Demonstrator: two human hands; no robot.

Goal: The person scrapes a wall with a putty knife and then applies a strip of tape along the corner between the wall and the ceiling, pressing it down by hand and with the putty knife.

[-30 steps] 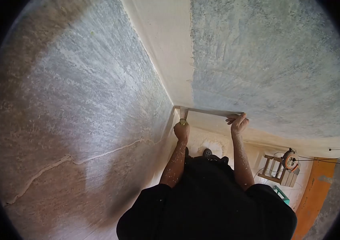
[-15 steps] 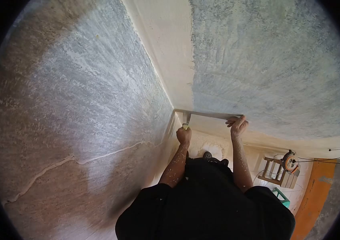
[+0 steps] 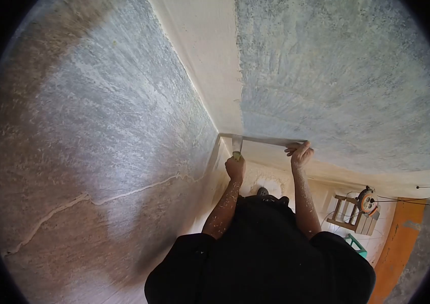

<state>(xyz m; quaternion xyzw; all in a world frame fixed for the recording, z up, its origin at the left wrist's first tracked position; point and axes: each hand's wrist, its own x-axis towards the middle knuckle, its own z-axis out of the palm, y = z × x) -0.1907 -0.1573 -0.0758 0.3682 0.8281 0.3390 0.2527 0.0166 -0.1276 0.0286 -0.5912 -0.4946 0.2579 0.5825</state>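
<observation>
My left hand point(image 3: 235, 168) is closed round the yellowish handle of a small scraper point(image 3: 237, 144), whose flat blade points up at the wall near the corner. A long, thin grey blade point(image 3: 270, 140) lies across the right-hand wall point(image 3: 326, 81), from the corner out to my right hand point(image 3: 301, 153). My right hand holds the far end of this long blade between thumb and fingers. The scraper's blade overlaps the long blade close to its corner end. White flecks speckle both forearms.
The rough grey left wall point(image 3: 124, 101) has a pale, jagged line point(image 3: 134, 194). At the lower right are a wooden stool point(image 3: 345, 213), an orange cable reel point(image 3: 367, 202) with cables, a green plastic object point(image 3: 355, 245) and an orange surface point(image 3: 394, 243).
Both hands have moved slightly up, along with the long blade. The scraper has risen, and its blade now overlaps the long blade more clearly.
</observation>
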